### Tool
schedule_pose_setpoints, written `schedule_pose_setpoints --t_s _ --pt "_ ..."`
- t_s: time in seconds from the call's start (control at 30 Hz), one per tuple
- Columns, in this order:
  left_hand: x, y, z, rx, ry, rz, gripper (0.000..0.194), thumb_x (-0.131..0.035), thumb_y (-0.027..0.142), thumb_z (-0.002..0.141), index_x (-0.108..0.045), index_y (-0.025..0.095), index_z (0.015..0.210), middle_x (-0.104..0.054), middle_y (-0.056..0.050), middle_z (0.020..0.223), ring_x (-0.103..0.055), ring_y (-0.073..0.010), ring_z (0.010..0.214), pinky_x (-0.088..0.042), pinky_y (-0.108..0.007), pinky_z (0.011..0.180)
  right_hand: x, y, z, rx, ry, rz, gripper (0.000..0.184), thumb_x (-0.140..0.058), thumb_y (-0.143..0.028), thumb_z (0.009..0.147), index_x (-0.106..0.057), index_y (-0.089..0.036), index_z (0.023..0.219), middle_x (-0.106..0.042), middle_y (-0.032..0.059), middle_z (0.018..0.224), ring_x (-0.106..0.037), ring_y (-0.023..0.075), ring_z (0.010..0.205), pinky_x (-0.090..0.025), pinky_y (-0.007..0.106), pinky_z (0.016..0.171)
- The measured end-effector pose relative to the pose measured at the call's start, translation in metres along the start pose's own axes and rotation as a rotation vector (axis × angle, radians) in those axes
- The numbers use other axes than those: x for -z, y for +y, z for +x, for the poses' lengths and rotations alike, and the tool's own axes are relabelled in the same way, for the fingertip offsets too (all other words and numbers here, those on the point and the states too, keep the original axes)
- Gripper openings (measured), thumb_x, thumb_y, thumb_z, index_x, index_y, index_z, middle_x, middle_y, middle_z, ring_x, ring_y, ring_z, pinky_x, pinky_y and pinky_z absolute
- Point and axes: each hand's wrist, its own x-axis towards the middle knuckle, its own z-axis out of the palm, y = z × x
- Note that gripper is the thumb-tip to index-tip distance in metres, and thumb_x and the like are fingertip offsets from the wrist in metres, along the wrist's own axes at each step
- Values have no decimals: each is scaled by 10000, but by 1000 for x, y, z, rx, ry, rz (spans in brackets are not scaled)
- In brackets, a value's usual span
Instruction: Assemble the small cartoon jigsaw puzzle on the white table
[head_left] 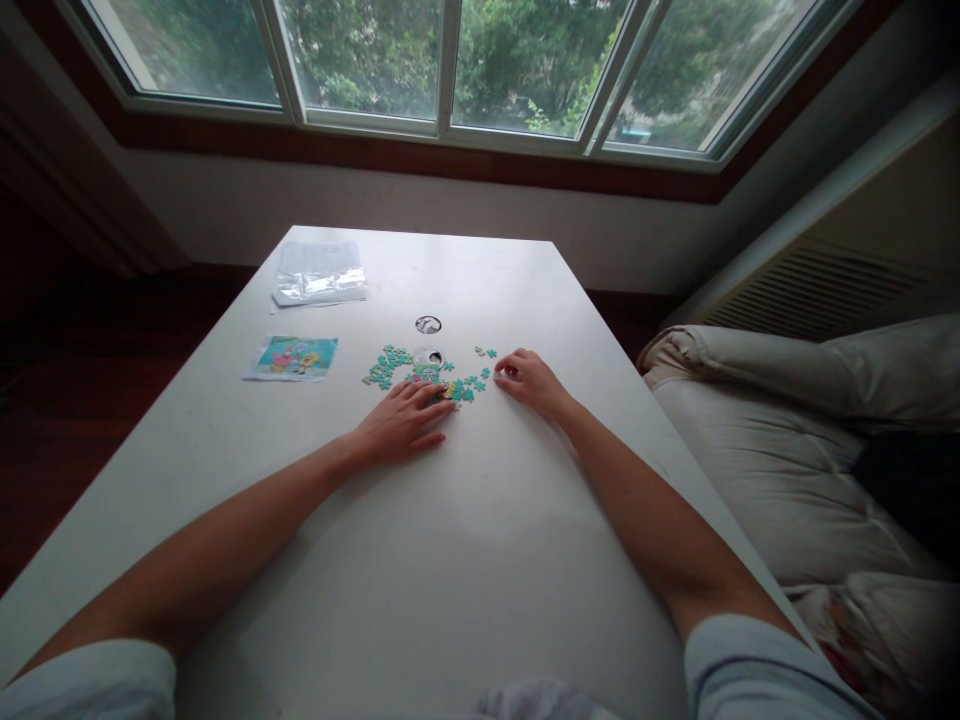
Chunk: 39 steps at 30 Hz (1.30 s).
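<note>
Small teal and yellow jigsaw puzzle pieces (388, 365) lie scattered in the middle of the white table (450, 560). My left hand (405, 422) rests flat with its fingers spread over the near side of a partly joined patch of puzzle (429, 370), hiding some of it. To the right, my right hand (529, 380) has its fingers curled in, thumb and forefinger around what looks like a small pale puzzle piece (498, 375). Just beside those fingertips are a few loose teal pieces (485, 372).
A picture sheet (294, 357) with colourful cartoon figures lies at the left. Behind it is a clear plastic bag with papers (320, 272). Beyond the pieces, a round silvery disc (428, 325) is set in the tabletop. A pale padded sofa (765, 460) stands along the right.
</note>
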Motion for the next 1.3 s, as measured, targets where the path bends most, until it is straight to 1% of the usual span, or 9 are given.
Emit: schedule_pose_setpoints --t_s 0.13,0.33,0.43,0.57,0.63,0.83,1.0,1.17,1.3 --pt "1 0 0 0 1 15 540 -458 534 1012 -501 284 1488 -435 -119 1566 -400 -325 1421 -305 -526 1185 -2 -3 0 -47 31 -7 141 -706 -302 836 -681 -206 936 -620 42 882 -542 209 856 -441 331 817" --pt "1 1 1 1 15 4 526 -473 526 1007 -505 306 1484 -445 -106 1557 -418 -319 1401 -310 -519 1179 -6 -8 -2 -50 69 -69 115 -670 -332 886 -686 -218 887 -608 50 877 -541 222 885 -440 347 841" --pt "1 2 1 2 18 1 521 -476 520 1007 -512 301 1479 -447 -109 1556 -423 -324 1396 -315 -523 1175 -10 -10 -1 -44 103 -79 138 -620 -313 931 -706 -215 976 -622 62 915 -549 234 926 -451 364 885" --pt "0 2 2 1 21 2 517 -480 514 1007 -516 299 1475 -459 -113 1541 -426 -323 1389 -324 -525 1166 -15 -14 3 11 109 -137 306 -542 -281 983 -690 -209 1242 -623 110 1095 -534 263 1055 -436 398 982" --pt "-1 2 2 9 21 6 516 -477 513 1008 -513 301 1477 -464 -114 1535 -423 -322 1389 -323 -527 1164 -17 -15 6 19 79 -205 375 -510 -243 992 -657 -220 1336 -611 128 1134 -517 277 1061 -427 414 986" --pt "-2 1 2 17 16 16 509 -454 520 1014 -516 309 1473 -460 -107 1536 -418 -318 1389 -313 -523 1167 -17 -13 8 4 30 -298 402 -485 -169 981 -682 -248 1323 -591 139 1119 -482 291 1046 -413 415 953" --pt "-4 2 3 19 35 1 498 -483 498 1003 -524 319 1467 -473 -103 1523 -428 -318 1374 -321 -522 1158 -15 -14 7 -6 30 -312 471 -513 -155 965 -622 -277 1407 -578 140 1111 -472 297 1035 -402 419 943" --pt "-4 5 5 16 43 -1 488 -480 489 1006 -527 323 1462 -483 -102 1512 -431 -312 1367 -331 -518 1148 -13 -16 6 -16 28 -320 453 -511 -106 943 -665 -256 1342 -584 141 1107 -486 296 1044 -417 412 922" --pt "-3 4 5 14 35 7 492 -473 492 1010 -522 320 1468 -476 -102 1522 -433 -307 1368 -334 -516 1149 -11 -14 6 -8 97 -228 278 -518 -154 955 -733 -228 1113 -616 115 1045 -518 275 1023 -446 396 927"
